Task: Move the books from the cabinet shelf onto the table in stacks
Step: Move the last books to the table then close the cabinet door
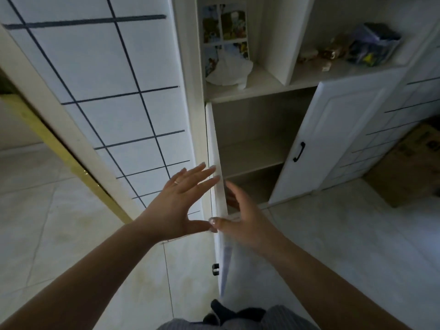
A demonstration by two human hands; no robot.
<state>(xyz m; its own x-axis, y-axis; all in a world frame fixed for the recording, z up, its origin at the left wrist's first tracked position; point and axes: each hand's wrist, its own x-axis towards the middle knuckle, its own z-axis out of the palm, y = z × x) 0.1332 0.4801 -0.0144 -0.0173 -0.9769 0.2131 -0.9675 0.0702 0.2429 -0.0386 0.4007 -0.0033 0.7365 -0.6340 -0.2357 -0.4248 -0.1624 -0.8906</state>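
At the low cabinet (252, 129), two doors stand open: the left door (217, 186) seen edge-on, the right door (333, 139) swung wide. One shelf (250, 156) divides the inside; no books show on it. Two hands flank the left door. The left hand (177, 203) has fingers spread straight, tips at the door's outer face. The right hand (242, 220) lies flat on its inner side, thumb at the edge.

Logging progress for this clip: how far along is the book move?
Done: the lower cabinet shelf looks bare, no books visible. In hand: left hand and right hand are open on either side of the left door. Left: unclear, since no table or stacks are in view.
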